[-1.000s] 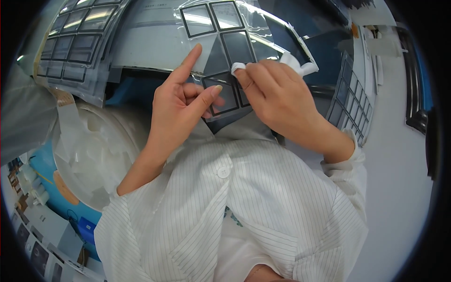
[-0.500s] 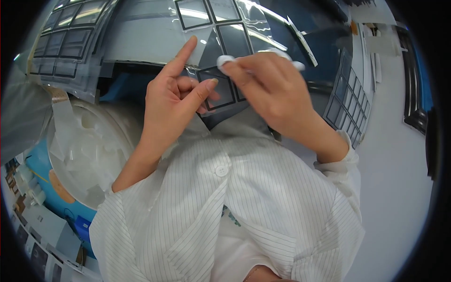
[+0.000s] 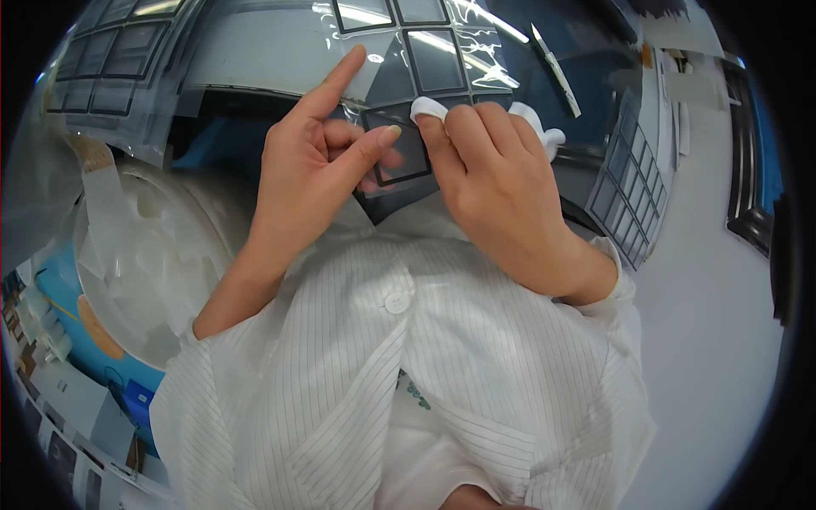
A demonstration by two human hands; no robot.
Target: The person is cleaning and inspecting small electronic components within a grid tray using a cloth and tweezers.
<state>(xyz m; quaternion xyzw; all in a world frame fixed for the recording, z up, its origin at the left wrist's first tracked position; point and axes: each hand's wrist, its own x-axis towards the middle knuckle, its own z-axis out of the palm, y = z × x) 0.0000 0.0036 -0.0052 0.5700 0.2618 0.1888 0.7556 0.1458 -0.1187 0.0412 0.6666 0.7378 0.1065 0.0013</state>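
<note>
A clear plastic sheet (image 3: 438, 68) printed with dark rectangular frames lies in front of me, its near corner overhanging the table edge. My left hand (image 3: 319, 157) grips this sheet by its left edge; the thumb lies on top and the curled fingers show through from underneath. Its index finger points up and away. Bunched in my right hand (image 3: 501, 161) is a white cloth (image 3: 429, 108), whose front end touches the sheet just right of my left thumb. More of the cloth sticks out beyond the knuckles.
A white-handled knife (image 3: 557, 72) lies on the dark tabletop at the far right. More framed sheets (image 3: 110, 64) are stacked at the far left, and another (image 3: 629, 187) hangs at the right. Beside my left arm stands a white bin (image 3: 127, 280) with plastic scraps.
My right hand has shifted slightly, its fingers now pressed down on the cloth at the sheet. My left hand keeps its grip. The view has moved a little.
</note>
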